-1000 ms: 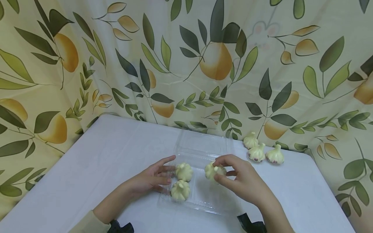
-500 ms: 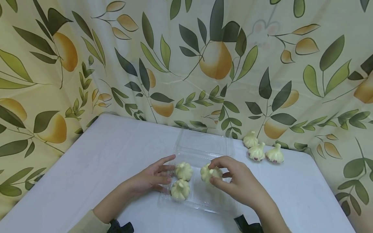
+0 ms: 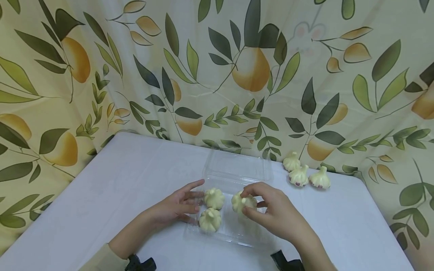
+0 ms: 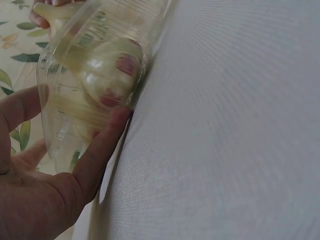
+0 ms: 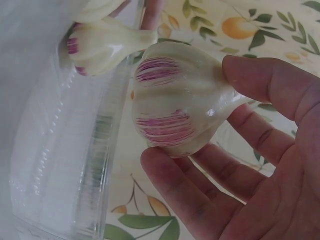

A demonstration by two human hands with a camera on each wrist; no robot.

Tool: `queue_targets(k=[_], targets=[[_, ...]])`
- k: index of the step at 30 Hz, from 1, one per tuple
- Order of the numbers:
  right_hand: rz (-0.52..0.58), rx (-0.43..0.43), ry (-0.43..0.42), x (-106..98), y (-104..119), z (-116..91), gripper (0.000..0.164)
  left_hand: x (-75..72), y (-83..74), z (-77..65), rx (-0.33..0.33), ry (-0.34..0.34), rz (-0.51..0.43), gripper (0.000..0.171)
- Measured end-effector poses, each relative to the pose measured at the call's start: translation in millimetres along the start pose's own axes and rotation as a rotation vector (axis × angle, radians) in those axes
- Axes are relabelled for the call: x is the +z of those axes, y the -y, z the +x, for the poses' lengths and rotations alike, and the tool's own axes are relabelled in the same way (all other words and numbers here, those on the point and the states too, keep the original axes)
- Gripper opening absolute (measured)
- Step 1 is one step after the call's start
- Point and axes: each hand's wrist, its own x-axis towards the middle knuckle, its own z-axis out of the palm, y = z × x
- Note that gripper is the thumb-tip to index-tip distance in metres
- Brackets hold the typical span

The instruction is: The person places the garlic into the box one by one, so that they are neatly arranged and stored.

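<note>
A clear plastic clamshell box (image 3: 234, 230) lies with its lid (image 3: 237, 166) folded back on the white table. Two garlic bulbs, a rear one (image 3: 214, 198) and a front one (image 3: 210, 220), stand along the box's left side. My right hand (image 3: 278, 210) pinches a third garlic bulb (image 3: 238, 202) between thumb and fingers over the box's right half; purple streaks mark this bulb (image 5: 175, 100) in the right wrist view. My left hand (image 3: 174, 209), fingers spread, touches the box's left wall, as the left wrist view also shows at a fingertip (image 4: 120, 117).
Three more garlic bulbs sit at the back right of the table: one at the rear (image 3: 291, 162), one in front (image 3: 298, 176) and one to the right (image 3: 320, 178). Behind the table (image 3: 142, 158) hangs a leaf-and-fruit patterned curtain (image 3: 217, 82).
My right hand has moved a little left with the garlic bulb, nearer the two bulbs in the box. The left hand keeps its place against the box.
</note>
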Motion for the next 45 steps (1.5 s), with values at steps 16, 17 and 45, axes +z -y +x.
queue_targets(k=[16,17,45], targets=[[-0.027,-0.007,-0.016,5,0,1,0.031,0.6,-1.1,-0.4,-0.003,-0.010,-0.004,0.079],[-0.031,-0.010,-0.022,5,1,1,0.031,0.4,-1.0,-0.6,-0.001,-0.011,-0.003,0.079],[0.025,-0.005,-0.018,21,-4,-10,0.030,3.3,0.1,1.1,0.003,-0.019,0.011,0.082]])
